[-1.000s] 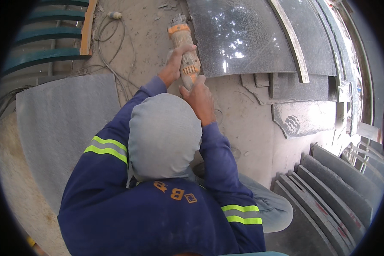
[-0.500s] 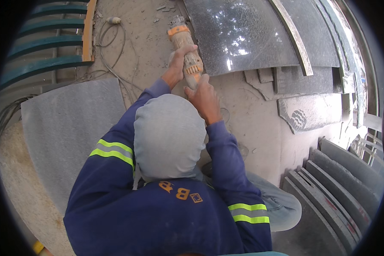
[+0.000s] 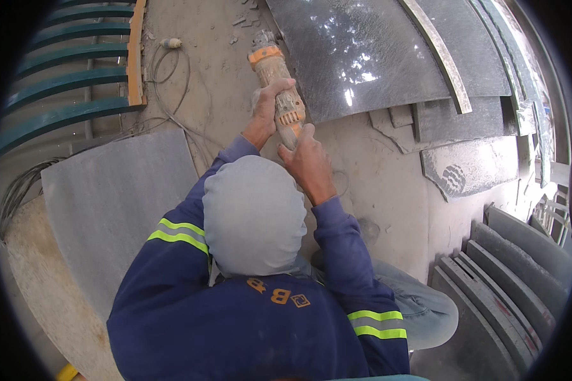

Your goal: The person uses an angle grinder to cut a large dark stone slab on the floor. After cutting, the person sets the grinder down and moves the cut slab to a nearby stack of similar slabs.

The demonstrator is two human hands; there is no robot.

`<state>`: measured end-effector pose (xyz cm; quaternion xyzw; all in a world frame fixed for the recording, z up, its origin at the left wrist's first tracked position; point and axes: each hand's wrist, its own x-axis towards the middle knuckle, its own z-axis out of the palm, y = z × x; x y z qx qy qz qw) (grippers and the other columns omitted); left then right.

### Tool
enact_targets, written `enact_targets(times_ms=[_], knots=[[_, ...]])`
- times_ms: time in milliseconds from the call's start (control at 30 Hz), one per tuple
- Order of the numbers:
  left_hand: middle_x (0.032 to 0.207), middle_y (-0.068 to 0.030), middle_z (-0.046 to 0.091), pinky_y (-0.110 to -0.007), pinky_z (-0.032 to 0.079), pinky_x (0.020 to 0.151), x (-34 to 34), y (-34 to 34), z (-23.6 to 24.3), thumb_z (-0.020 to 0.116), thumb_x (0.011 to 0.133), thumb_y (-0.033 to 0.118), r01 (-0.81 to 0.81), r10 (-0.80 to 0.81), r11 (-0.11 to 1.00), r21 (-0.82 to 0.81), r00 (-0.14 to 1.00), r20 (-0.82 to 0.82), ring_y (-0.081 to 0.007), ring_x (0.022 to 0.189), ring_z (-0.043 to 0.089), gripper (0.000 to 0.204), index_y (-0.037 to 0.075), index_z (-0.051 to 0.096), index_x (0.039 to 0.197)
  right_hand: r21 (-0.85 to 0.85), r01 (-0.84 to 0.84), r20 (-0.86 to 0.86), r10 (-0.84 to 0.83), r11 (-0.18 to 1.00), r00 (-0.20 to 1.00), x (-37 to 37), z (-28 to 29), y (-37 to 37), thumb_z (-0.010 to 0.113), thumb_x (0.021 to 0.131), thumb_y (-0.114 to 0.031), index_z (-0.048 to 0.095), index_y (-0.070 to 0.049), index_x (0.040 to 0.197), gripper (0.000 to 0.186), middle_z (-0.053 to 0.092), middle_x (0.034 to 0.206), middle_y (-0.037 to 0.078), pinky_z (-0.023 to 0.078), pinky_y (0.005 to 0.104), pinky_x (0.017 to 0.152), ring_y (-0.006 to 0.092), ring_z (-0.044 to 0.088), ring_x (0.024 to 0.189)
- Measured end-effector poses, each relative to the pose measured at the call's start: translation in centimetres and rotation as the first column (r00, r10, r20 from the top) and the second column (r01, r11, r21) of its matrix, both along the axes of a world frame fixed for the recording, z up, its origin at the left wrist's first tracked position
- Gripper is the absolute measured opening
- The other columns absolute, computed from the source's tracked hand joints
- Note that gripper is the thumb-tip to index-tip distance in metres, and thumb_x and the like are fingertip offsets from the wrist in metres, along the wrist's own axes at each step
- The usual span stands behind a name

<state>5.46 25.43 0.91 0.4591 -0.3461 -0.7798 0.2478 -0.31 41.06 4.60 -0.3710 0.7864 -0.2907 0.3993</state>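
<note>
Neither my left hand nor my right hand is in view. Below me crouches a co-worker in a navy sweatshirt with lime bands, the head under a grey cloth cap. This person's left hand grips the middle of a dusty orange-and-grey angle grinder. Around its rear end the co-worker's right hand is closed. The grinder's head points away, beside the left edge of a large dark glossy stone slab. Its disc cannot be made out.
Slatted green racking with an orange end bar stands at upper left. A cable with a plug trails over the dusty floor. A grey sheet lies at left. Broken slabs are at right; upright slabs lean at lower right.
The whole view has shifted, so the scene sits slightly lower in the picture. The co-worker keeps the same hold on the grinder, which stays beside the slab's edge.
</note>
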Motion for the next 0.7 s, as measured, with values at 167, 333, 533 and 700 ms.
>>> enact_targets(times_ms=[167, 333, 533, 700], knots=[[0.081, -0.0122, 0.063, -0.036, 0.059, 0.058, -0.1, -0.3, -0.2, 0.072, 0.085, 0.026, 0.025, -0.025, 0.999, 0.046, 1.000, -0.008, -0.0226, 0.066, 0.067, 0.036, 0.003, 0.055, 0.106, -0.004, 0.012, -0.007, -0.012, 1.000, 1.000, 0.3, -0.2, -0.2, 0.074, 0.086, -0.030, 0.043, 0.000, 0.106, 0.047, 0.069, 0.090, 0.033, 0.054, 0.0565, 0.076, 0.0493, 0.069, 0.088], [0.083, -0.0131, 0.063, -0.037, 0.059, 0.059, 0.4, 0.7, 0.1, 0.072, 0.085, 0.026, 0.041, -0.040, 0.997, 0.059, 0.999, -0.012, -0.0237, 0.067, 0.068, 0.036, 0.004, 0.054, 0.107, 0.058, 0.011, 0.005, -0.011, 0.998, 1.000, 0.5, 1.3, 0.9, 0.074, 0.085, -0.029, 0.043, -0.001, 0.105, 0.047, 0.069, 0.088, 0.032, 0.055, 0.0561, 0.075, 0.0489, 0.070, 0.086], [0.082, -0.0133, 0.063, -0.037, 0.060, 0.060, 0.0, -0.6, -0.5, 0.072, 0.085, 0.025, 0.054, -0.054, 0.998, 0.016, 0.998, -0.018, -0.0242, 0.068, 0.068, 0.034, 0.005, 0.054, 0.106, -0.030, 0.029, 0.013, -0.029, 0.999, 1.000, 0.0, 0.4, 0.1, 0.074, 0.086, -0.030, 0.043, 0.000, 0.103, 0.046, 0.068, 0.087, 0.033, 0.054, 0.0556, 0.072, 0.0504, 0.069, 0.086], [0.083, -0.0136, 0.063, -0.038, 0.061, 0.061, 0.3, -0.7, -0.7, 0.071, 0.085, 0.025, 0.073, -0.072, 0.996, 0.057, 0.997, -0.022, -0.0245, 0.069, 0.068, 0.032, 0.005, 0.054, 0.105, -0.035, 0.032, -0.017, -0.032, 0.999, 0.999, 0.4, -0.1, 0.3, 0.073, 0.086, -0.031, 0.043, 0.000, 0.104, 0.047, 0.068, 0.087, 0.032, 0.054, 0.0562, 0.071, 0.0502, 0.069, 0.085]])
